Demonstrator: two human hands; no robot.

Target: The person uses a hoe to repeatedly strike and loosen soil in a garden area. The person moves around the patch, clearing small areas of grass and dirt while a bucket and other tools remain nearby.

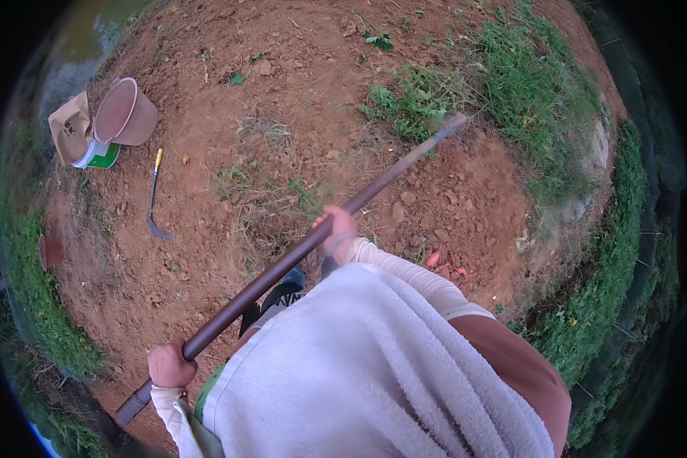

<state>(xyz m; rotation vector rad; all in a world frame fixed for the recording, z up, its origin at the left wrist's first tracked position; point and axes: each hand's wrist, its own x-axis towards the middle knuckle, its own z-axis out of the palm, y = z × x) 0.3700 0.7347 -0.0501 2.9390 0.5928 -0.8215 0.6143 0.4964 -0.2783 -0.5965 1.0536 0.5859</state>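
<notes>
A long dark brown pole (269, 277) of a digging tool crosses in front of me from lower left to upper right. My left hand (172, 365) is wrapped around it near its lower end. Farther up, my right hand (338, 232) grips the middle of the shaft. The far end of the tool is blurred against soil and weeds, so I cannot tell the shape of its head. Below that end lies loosened reddish soil (429, 200). Several pinkish-red tubers (446, 268) show in the dirt beside my right forearm.
A sickle (153, 192) with a yellow handle lies at left. Beyond it a brown bucket (140, 117) leans by a paper sack (73, 129) and a white-and-green tub (104, 156). Another reddish container (51, 252) stands farther left. Grass (541, 97) borders the right; water (71, 74) lies upper left.
</notes>
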